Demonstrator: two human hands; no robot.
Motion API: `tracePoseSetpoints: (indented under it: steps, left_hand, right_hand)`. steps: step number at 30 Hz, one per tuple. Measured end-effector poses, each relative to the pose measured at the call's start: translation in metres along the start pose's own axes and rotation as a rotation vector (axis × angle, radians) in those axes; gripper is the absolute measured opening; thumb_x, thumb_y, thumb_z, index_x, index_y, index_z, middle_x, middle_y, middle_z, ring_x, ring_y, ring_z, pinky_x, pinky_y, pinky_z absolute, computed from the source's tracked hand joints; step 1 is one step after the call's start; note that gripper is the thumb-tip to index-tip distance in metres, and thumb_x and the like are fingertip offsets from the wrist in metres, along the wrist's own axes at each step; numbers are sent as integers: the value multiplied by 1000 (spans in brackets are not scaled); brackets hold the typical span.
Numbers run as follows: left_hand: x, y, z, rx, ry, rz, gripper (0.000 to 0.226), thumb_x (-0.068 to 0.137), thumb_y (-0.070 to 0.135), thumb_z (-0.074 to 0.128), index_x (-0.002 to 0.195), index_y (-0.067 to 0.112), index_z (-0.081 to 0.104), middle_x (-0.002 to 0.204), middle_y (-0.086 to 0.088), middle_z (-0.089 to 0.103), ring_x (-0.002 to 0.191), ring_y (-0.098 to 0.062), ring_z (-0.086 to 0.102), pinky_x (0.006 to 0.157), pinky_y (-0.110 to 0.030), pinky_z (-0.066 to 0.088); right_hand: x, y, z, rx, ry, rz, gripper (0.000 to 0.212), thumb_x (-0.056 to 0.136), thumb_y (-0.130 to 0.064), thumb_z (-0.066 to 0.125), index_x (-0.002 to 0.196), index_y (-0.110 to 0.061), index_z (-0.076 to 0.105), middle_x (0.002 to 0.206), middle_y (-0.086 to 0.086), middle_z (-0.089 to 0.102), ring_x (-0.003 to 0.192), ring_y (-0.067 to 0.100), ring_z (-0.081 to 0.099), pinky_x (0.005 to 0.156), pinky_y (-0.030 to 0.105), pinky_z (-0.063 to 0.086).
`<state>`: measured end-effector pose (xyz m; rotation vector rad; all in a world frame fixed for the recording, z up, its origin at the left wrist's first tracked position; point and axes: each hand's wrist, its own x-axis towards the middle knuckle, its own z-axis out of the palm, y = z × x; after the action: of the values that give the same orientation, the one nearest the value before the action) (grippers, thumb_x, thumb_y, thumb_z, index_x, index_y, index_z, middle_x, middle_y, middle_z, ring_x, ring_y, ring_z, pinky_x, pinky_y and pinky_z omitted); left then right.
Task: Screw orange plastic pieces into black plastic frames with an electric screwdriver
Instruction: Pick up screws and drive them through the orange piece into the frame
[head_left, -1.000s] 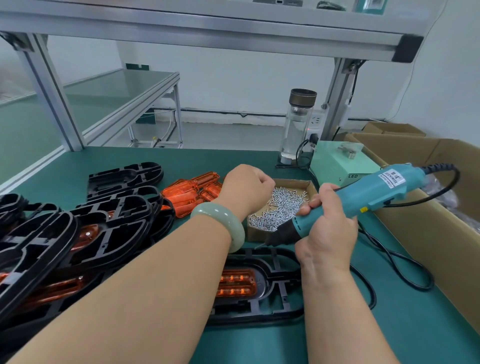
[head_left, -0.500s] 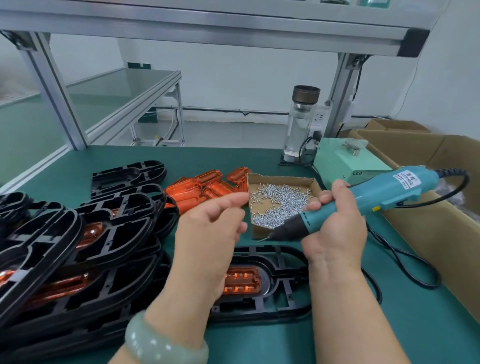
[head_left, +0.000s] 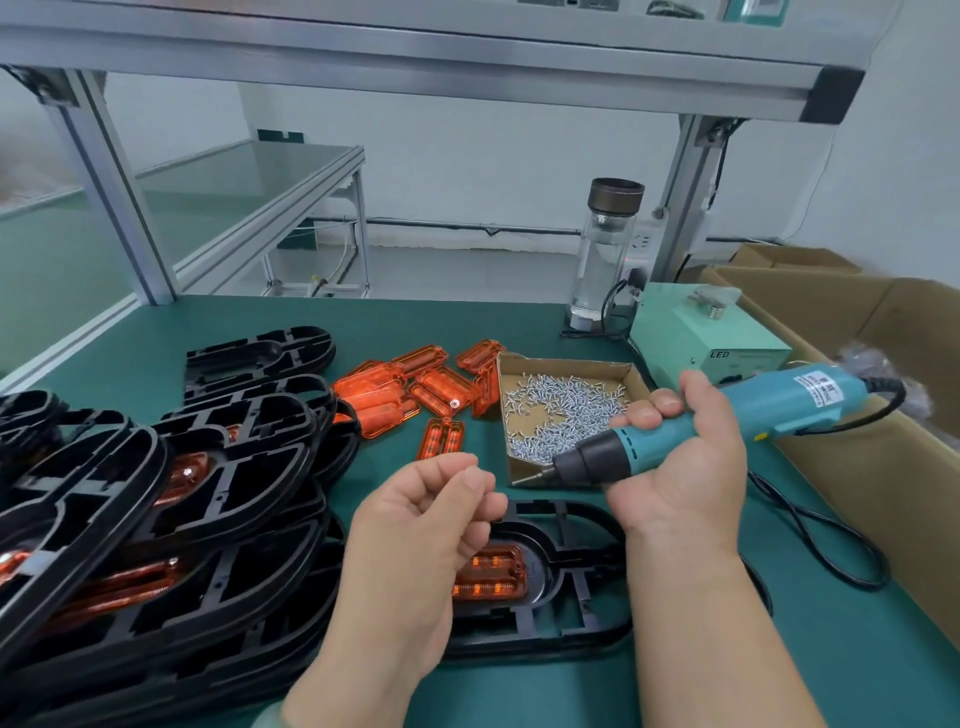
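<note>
A black plastic frame (head_left: 582, 613) lies flat in front of me with an orange piece (head_left: 488, 574) seated in its round end. My right hand (head_left: 680, 467) grips the teal electric screwdriver (head_left: 779, 405) level above the frame, its bit pointing left. My left hand (head_left: 426, 525) hovers palm-up just left of the bit, above the orange piece. Its curled fingers and thumb pinch together on screws too small to make out. Loose orange pieces (head_left: 415, 389) lie behind it.
A cardboard tray (head_left: 566, 362) of silver screws sits behind the screwdriver. Stacked black frames (head_left: 156, 493) fill the left side. A glass bottle (head_left: 605, 254) and a green power unit (head_left: 701, 338) stand at the back right. Cardboard boxes (head_left: 883, 441) line the right edge, beside the black cable (head_left: 831, 545).
My left hand has come back out of the screw tray toward me and turned palm-up beside the bit. The screwdriver has hardly moved.
</note>
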<state>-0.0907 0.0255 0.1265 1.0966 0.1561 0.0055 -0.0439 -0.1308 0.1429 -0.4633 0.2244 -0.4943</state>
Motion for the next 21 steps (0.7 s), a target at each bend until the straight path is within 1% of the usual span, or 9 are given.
tracePoseSetpoints:
  steps: [2,4,7,9,15,17,19,20,21]
  left_hand:
    - [1,-2,0,-36,5,-25,8,83,2,63,85,9,66,68,-4,68,60,-10,65,49,-16,50]
    - [3,-6,-2,-34,12,-26,14,84,-1,61,82,11,67,65,-2,66,58,-9,64,49,-16,49]
    - [4,-9,-4,16,8,23,29,84,-1,60,71,21,74,61,0,63,58,-8,59,54,-19,47]
    - [4,-10,-5,49,-9,64,32,84,1,60,72,27,75,61,1,62,59,-7,57,58,-21,46]
    - [3,-9,-4,26,-20,85,27,84,0,62,81,25,74,67,3,65,60,-8,61,56,-17,51]
    - [2,-8,-5,28,-19,103,22,77,7,68,78,27,75,66,3,66,61,-7,62,55,-16,51]
    - [0,-5,-6,23,-31,120,13,69,19,69,75,29,75,67,1,68,63,-8,65,55,-16,51]
    - [-1,-4,-7,21,-37,122,12,69,21,68,76,28,75,70,0,70,65,-9,67,55,-16,51]
    - [-1,-4,-7,23,-42,122,12,72,18,68,76,27,75,72,-2,71,67,-11,68,56,-16,51]
  right_hand:
    - [0,0,0,11,12,4,23,96,-18,55,76,-21,45,55,-9,46,44,7,43,57,23,38]
    - [0,1,1,18,23,10,23,95,-18,55,75,-21,45,55,-9,46,44,7,43,56,22,38]
    - [-1,3,0,27,30,27,21,96,-19,55,77,-22,45,56,-10,46,43,6,43,53,19,39]
    - [-1,4,0,24,34,33,20,96,-19,55,78,-22,45,56,-10,46,43,6,43,51,18,40]
    - [-9,2,4,2,37,-2,19,96,-20,56,80,-22,46,57,-10,46,44,6,43,55,21,39]
    - [-14,1,8,-2,43,-24,19,95,-19,57,79,-22,47,56,-10,47,44,6,44,55,21,40]
    - [-18,0,10,11,48,-39,20,95,-19,58,78,-22,47,56,-10,47,44,6,44,53,18,42]
    - [-19,0,10,18,46,-45,21,95,-19,57,77,-21,47,56,-10,47,43,6,44,52,17,42]
    - [-21,0,9,23,41,-49,23,96,-19,57,76,-21,47,56,-10,47,43,6,44,52,17,43]
